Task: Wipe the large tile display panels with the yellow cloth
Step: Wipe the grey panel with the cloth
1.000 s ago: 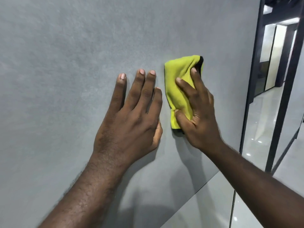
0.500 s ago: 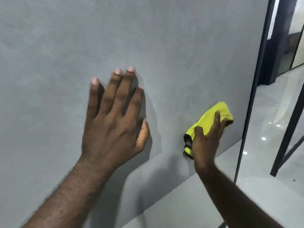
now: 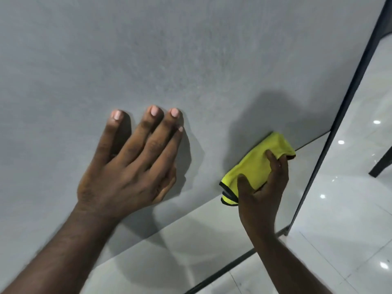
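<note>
A large matte grey tile panel (image 3: 169, 60) stands upright and fills most of the view. My left hand (image 3: 129, 166) lies flat against it with the fingers straight and spread. To its right, my right hand (image 3: 265, 187) grips the folded yellow cloth (image 3: 258, 162), which has a black edge, and presses it onto the panel just above the panel's lower edge. Fingers and thumb curl over the cloth and hide part of it.
Below the grey panel lies a lighter glossy tile strip (image 3: 169, 251). A thin black frame bar (image 3: 339, 115) runs along the panel's right edge. Beyond it is shiny white floor (image 3: 350, 187) with light reflections, and a dark slanted leg (image 3: 381, 162).
My right hand has carried the cloth from up beside the left hand down to the panel's lower edge. The view has tilted downward. The left hand stays flat on the panel.
</note>
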`<state>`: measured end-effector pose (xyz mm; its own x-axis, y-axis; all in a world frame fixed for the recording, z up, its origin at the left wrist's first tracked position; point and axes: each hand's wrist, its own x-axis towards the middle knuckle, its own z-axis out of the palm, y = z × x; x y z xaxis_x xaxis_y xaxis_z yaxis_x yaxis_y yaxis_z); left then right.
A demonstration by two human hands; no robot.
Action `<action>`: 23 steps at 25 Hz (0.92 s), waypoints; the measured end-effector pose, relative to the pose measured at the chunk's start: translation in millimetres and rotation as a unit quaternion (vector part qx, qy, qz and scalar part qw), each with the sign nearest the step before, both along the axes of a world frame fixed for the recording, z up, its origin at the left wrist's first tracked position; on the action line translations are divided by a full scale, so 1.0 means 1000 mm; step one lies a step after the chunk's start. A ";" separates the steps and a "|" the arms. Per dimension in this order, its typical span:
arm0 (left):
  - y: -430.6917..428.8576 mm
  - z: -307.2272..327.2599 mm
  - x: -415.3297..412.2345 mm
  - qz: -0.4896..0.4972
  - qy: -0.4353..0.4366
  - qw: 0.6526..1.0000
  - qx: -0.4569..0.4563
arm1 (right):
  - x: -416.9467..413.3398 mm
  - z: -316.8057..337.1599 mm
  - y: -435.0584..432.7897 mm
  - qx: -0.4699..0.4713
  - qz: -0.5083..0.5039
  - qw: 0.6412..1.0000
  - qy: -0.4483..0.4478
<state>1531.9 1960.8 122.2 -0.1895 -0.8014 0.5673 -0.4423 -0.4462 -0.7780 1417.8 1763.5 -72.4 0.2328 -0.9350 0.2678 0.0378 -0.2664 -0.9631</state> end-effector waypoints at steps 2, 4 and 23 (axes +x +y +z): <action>0.001 0.000 0.001 -0.005 -0.012 1.000 -0.010 | 0.002 -0.011 -0.011 0.096 -0.012 0.995 -0.010; 0.000 -0.001 0.003 -0.006 -0.023 1.000 -0.012 | 0.004 -0.003 -0.010 0.212 -0.022 0.977 -0.009; 0.119 0.130 0.020 -0.073 0.113 0.971 -0.197 | 0.018 0.243 0.084 -0.412 0.055 0.909 0.001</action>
